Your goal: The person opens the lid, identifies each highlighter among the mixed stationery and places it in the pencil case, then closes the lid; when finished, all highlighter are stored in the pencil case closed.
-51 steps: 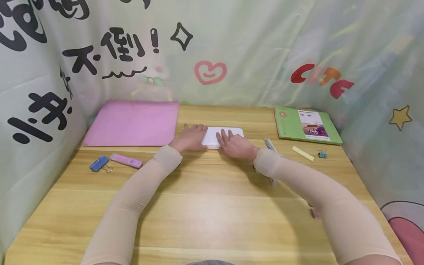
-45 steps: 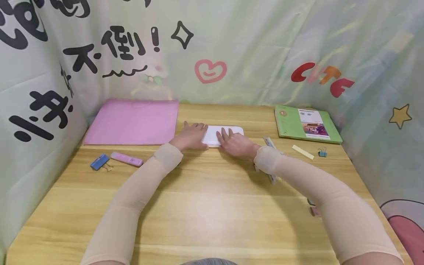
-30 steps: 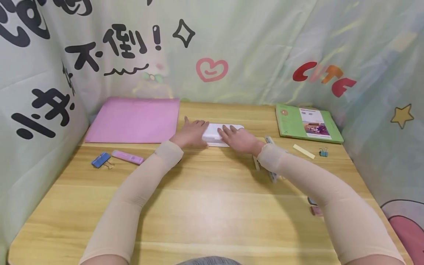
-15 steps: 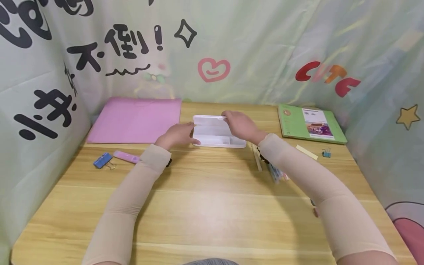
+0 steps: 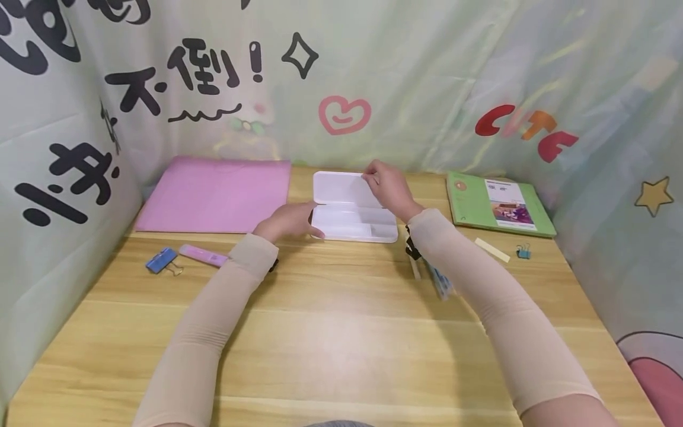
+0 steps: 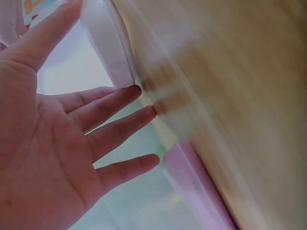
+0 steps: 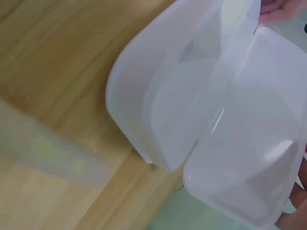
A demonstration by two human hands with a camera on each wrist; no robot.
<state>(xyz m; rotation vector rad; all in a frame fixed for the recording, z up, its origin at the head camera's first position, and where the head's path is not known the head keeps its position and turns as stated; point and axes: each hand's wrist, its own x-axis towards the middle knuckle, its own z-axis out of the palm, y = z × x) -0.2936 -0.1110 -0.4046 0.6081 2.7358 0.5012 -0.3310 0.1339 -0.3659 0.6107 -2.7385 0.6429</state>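
Note:
A white pencil case (image 5: 354,232) lies at the far middle of the table, its hinged lid (image 5: 338,187) swung up and back. Inside, a low divider shows and the compartments hold nothing. At the lid's right far corner, my right hand (image 5: 391,188) pinches the edge with thumb and fingers; its fingers (image 7: 298,196) also show on the lid's rim in the right wrist view. My left hand (image 5: 288,220) is at the case's left end, thumb by the front corner. In the left wrist view its fingers (image 6: 120,129) are spread and fairly straight, the index fingertip right at the case wall.
A pink folder (image 5: 219,196) lies far left and a green book (image 5: 501,204) far right. Nearer left are a blue binder clip (image 5: 161,260) and a pink-purple stick (image 5: 203,255). Pens (image 5: 440,281), a pale yellow strip (image 5: 492,249) and a teal clip (image 5: 524,251) lie right.
Both hands lay at the closed case earlier. The right hand has raised the lid and swung it back, opening the case. The left hand has shifted slightly left with the case's left end.

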